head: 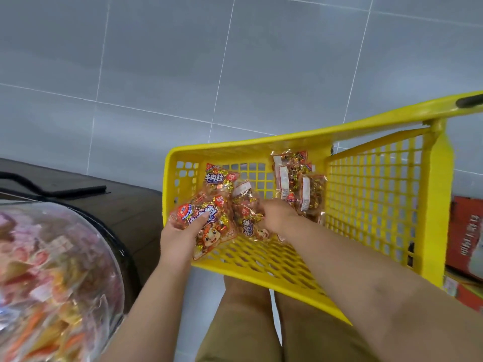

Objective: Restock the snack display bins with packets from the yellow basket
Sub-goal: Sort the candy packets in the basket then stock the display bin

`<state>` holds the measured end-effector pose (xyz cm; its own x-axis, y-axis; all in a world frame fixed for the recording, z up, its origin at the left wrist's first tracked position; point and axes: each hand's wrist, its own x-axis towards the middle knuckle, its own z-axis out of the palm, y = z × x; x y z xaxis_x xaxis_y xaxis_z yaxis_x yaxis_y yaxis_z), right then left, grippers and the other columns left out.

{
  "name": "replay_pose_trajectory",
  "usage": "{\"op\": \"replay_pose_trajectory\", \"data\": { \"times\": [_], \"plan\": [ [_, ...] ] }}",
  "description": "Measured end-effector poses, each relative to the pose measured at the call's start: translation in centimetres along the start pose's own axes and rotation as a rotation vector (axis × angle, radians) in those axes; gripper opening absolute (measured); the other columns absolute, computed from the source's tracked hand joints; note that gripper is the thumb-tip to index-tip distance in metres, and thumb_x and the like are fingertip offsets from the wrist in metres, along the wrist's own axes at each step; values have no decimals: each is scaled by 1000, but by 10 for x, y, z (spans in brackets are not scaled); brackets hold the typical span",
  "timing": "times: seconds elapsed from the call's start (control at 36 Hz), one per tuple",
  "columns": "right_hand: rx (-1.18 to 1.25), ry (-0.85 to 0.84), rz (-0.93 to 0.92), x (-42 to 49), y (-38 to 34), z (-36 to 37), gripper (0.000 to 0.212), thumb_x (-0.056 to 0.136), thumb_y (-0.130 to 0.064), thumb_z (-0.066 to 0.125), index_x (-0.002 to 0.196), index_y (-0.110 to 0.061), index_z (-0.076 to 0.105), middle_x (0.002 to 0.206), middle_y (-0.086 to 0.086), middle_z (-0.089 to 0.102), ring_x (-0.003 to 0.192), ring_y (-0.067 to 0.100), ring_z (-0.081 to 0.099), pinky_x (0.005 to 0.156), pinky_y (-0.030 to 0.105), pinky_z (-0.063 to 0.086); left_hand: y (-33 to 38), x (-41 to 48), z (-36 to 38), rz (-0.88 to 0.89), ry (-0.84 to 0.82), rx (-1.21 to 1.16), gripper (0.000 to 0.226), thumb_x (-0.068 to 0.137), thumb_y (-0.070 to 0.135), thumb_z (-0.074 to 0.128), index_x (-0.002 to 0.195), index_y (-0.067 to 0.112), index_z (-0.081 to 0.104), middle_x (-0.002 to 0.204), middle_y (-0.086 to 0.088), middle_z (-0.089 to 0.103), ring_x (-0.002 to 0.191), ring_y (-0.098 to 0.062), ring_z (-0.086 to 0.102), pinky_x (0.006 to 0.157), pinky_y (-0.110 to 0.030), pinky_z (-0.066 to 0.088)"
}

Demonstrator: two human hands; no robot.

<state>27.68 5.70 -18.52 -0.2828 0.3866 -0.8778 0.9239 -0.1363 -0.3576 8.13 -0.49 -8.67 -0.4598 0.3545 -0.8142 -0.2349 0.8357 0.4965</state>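
Note:
A yellow plastic basket (379,194) stands on the grey tiled floor in front of me, holding several red and gold snack packets. My left hand (180,237) grips a stack of packets (206,218) at the basket's near left corner, thumb on top. My right hand (277,218) reaches into the basket and closes on another packet (248,218) lying on the mesh bottom. More packets (298,178) lie toward the basket's far side. A clear round display bin (52,270) full of snacks sits at my lower left, blurred.
The bin rests on a dark wooden stand (117,205) with a black wire frame (65,190). Red cartons (467,239) stand to the right of the basket. My knees (261,322) are just below the basket. Open floor lies beyond.

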Motion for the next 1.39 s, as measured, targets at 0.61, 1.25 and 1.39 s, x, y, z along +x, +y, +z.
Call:
{"op": "replay_pose_trajectory", "data": {
  "times": [0.61,1.25,1.39],
  "plan": [
    [858,215,-184,-178,-67,-60,51,73,-27,80,114,-24,48,99,-12,56,80,0,55,48,12,47,30,-130,-83,51,38,-594,40,79,7,75,117,7,63,101,-17,73,88,-33,71,79,-50,58],
    [579,-63,-574,-263,-388,150,28,78,-20,75,103,-14,64,93,2,74,85,21,71,74,36,57,-121,-207,-454,285,233,-974,138,27,49,95,146,10,36,140,-16,52,130,-35,48,108,-54,36],
    [440,-58,-590,-279,-443,221,33,77,-26,77,102,-10,64,103,9,70,101,28,65,92,48,51,-161,-225,-519,299,364,-982,94,49,36,86,131,4,52,115,-17,68,99,-31,69,82,-42,55]
  ]
}}
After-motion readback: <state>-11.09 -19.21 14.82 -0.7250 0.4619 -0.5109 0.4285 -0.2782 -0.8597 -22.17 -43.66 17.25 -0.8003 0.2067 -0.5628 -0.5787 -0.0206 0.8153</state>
